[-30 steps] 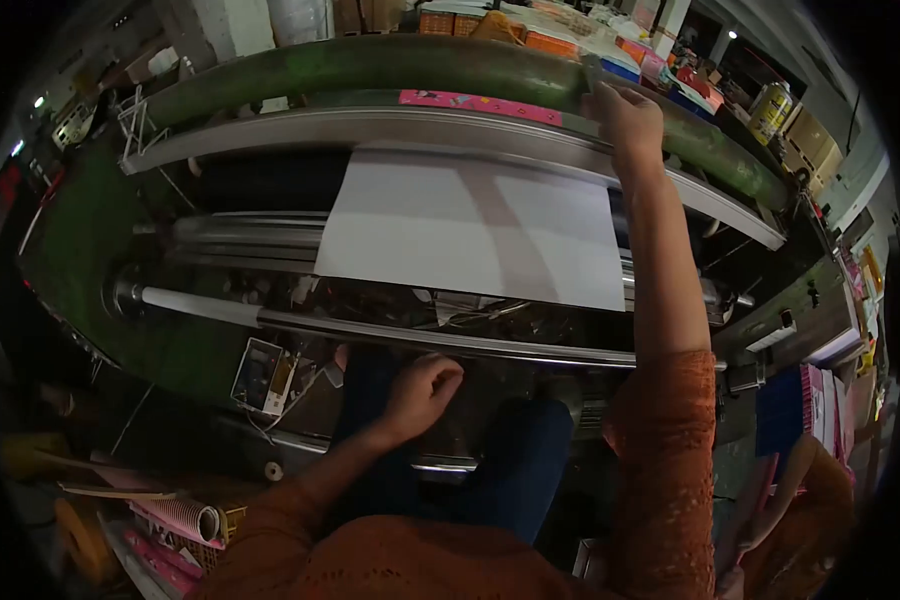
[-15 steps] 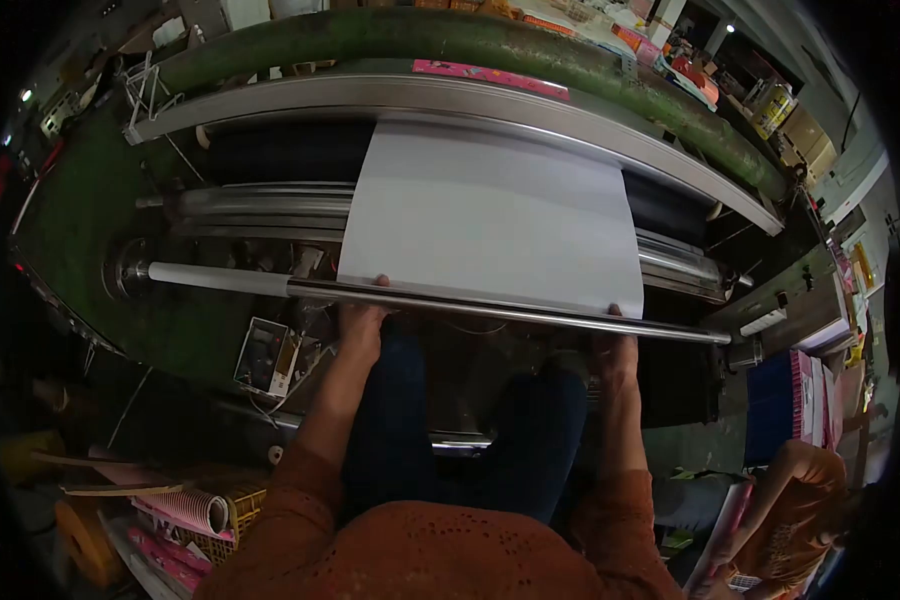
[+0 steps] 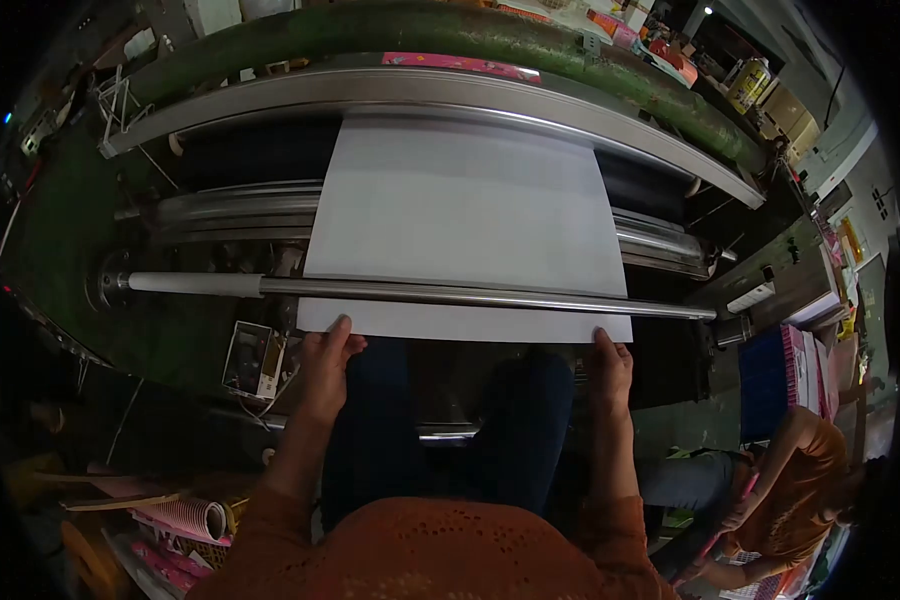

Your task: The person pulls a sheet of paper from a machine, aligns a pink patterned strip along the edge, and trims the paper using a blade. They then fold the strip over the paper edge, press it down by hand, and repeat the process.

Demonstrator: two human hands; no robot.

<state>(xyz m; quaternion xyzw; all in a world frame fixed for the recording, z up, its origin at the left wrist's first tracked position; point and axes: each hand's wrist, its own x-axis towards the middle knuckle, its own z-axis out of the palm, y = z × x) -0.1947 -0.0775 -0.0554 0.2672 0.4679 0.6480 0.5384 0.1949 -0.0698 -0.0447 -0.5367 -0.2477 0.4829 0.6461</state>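
A wide white paper sheet (image 3: pixel 460 210) runs down from the machine and passes beneath a thin steel bar (image 3: pixel 490 298). Its front edge sticks out on my side of the bar. At the left corner of that edge, my left hand (image 3: pixel 327 358) pinches the paper, thumb up. The right corner sits in my right hand (image 3: pixel 611 368), closed the same way, its fingers partly hidden. Both hands are just short of the bar and apart from it. A white sleeve (image 3: pixel 195 284) covers the bar's left end.
Behind the sheet lie a metal beam (image 3: pixel 260 100) and a green roller (image 3: pixel 320 42). An open metal box (image 3: pixel 253 358) stands near my left forearm. At lower right, a co-worker (image 3: pixel 795 490) in an orange top grips a pink-edged item. A rolled sheet (image 3: pixel 200 518) lies lower left.
The paper's front edge has come out under the bar toward me. Both hands have moved from the bar to the paper's corners. The whole view has shifted slightly.
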